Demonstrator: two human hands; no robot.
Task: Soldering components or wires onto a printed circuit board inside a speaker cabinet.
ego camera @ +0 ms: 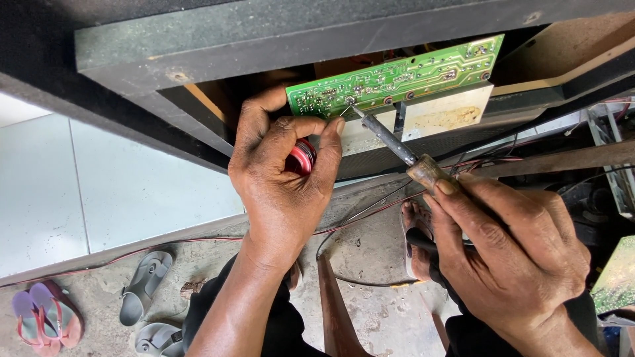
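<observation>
Fingers (331,132) of left hand (281,178) pinch solder wire off red spool (303,157); right hand (509,258) grips iron (390,140), tip on green board (397,78) under cabinet. Looks mid-joint; next needs steady feed, quick lift.

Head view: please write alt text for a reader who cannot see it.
A right hand holds a soldering iron with its tip on a green circuit board mounted in a dark cabinet. The left hand grips a red spool beside it. Sandals lie on the floor below.
</observation>
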